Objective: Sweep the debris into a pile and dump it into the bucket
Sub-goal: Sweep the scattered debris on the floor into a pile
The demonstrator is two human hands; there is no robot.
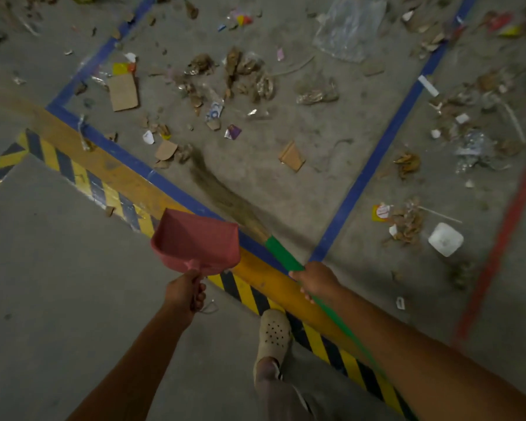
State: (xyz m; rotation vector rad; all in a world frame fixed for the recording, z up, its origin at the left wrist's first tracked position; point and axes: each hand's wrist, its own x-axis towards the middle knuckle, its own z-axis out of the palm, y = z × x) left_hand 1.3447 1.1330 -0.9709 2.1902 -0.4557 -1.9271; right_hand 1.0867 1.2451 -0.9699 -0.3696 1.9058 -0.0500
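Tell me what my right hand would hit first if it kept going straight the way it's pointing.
Probably the pink dustpan that the left hand holds: the right hand, gripping the broom, points forward-left toward it. Their heights are unclear, so it might pass.

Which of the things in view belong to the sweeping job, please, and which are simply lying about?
For the job: broom in the right hand; pink dustpan in the left hand; scattered debris, such as the cardboard piece, clear plastic bag, white tub. No bucket shows.
Just there: blue tape line; yellow-black hazard stripe; red line; the person's shoe.
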